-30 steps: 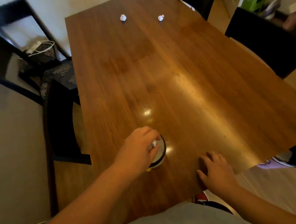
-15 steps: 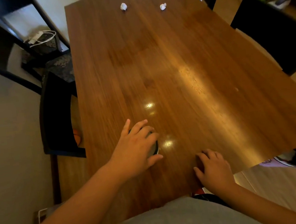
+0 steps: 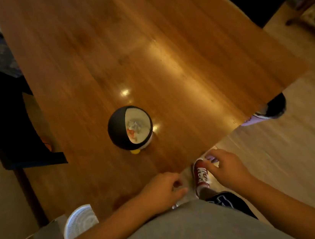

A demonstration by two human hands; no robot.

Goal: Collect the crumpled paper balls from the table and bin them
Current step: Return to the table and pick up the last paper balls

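Glossy wooden table (image 3: 162,44), small bin (image 3: 130,130) on it, pale floor (image 3: 295,141)

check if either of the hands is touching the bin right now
No, the left hand and right hand sit near the table edge, apart from the bin.

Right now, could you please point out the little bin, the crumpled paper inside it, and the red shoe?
Bin (image 3: 116,127): head view, on its black lid.
Crumpled paper (image 3: 134,124): head view, on the grey wad inside the opening.
Red shoe (image 3: 201,173): head view, on the laces.
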